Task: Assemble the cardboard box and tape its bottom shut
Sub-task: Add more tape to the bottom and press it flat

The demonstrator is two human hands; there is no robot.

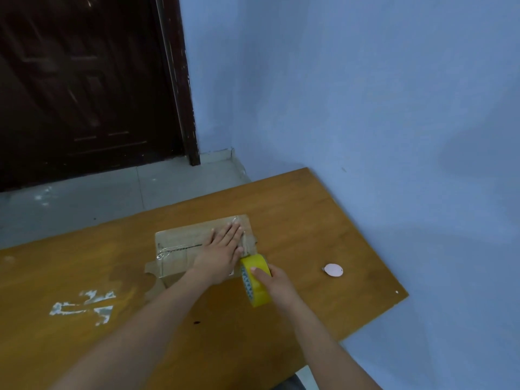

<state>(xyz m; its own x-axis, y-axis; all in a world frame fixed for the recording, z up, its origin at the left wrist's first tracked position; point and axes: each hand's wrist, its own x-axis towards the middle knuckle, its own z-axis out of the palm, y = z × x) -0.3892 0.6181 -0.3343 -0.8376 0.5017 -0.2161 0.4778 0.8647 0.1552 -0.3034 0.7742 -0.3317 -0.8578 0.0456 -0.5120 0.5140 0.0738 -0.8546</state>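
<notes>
A small brown cardboard box (183,243) sits on the wooden table (309,220), its closed flaps facing up with clear tape across the seam. My left hand (222,249) lies flat on the right part of the box, fingers spread and pressing down. My right hand (274,280) grips a yellow tape roll (254,280) held on edge just in front of the box's right corner. A strip of tape runs from the roll up over the box's right side.
A small pale round object (334,270) lies on the table to the right. White residue patches (84,305) mark the table at the left. Blue walls (365,94) border the table's right side and back; a dark door (84,80) and grey floor lie beyond.
</notes>
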